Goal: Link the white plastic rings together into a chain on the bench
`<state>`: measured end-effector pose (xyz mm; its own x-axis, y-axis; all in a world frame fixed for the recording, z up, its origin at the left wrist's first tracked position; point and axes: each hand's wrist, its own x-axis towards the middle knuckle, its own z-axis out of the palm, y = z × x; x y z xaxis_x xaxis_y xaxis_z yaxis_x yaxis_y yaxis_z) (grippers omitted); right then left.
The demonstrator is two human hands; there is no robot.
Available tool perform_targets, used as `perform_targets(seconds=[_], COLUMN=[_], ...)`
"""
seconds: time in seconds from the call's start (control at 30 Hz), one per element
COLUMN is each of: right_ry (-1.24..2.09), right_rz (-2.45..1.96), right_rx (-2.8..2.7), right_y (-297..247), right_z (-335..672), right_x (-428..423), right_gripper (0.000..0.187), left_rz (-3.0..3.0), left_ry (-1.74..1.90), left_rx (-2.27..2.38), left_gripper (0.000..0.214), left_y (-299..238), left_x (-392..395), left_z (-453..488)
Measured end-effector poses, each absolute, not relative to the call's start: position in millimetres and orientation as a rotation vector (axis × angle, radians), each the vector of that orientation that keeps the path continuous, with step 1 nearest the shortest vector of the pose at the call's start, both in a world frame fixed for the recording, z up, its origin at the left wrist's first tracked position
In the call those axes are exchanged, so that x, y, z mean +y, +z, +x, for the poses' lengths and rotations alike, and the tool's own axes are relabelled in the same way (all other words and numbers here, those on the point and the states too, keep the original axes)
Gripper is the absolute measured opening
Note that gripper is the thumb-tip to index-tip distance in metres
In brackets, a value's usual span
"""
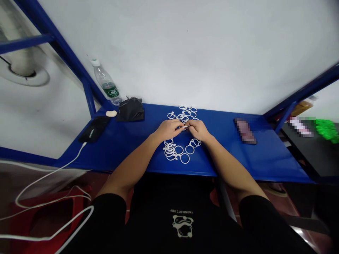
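My left hand and my right hand meet at the middle of the blue table, fingers pinched together on one small white plastic ring between them. Several more white rings lie in a loose heap just beyond my hands. Another cluster of white rings lies on the near side, below my hands.
A clear water bottle stands at the back left beside a crumpled black bag and a small white object. A black device with a white cable lies left. A phone lies right. Green items sit far right.
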<state>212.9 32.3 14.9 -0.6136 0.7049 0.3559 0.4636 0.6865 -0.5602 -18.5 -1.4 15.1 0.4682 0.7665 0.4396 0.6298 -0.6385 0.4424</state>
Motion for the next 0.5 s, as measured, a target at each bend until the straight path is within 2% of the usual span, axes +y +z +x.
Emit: perform_targets(seconds=[0.23, 0.33, 0.43, 0.5], right_ry=[0.362, 0.339, 0.505, 0.682], right_rz=[-0.932, -0.952, -1.031, -1.103], right_rx=[-2.141, -2.237, -2.472, -2.586], right_y=[23, 38, 49, 52], right_z=[209, 215, 231, 243], right_x=[25, 23, 25, 29], right_gripper=[0.038, 0.025, 0.015, 0.019], left_rz=[2.409, 2.281, 2.167, 2.154], left_ry=[1.071, 1.024, 0.948, 0.913], left_rx=[1.415, 1.572, 1.641, 1.613], left_gripper=[0.010, 0.015, 0.032, 0.035], left_y=[9, 3, 0, -1], left_x=[10, 21, 27, 26], left_z=[-29, -37, -40, -38])
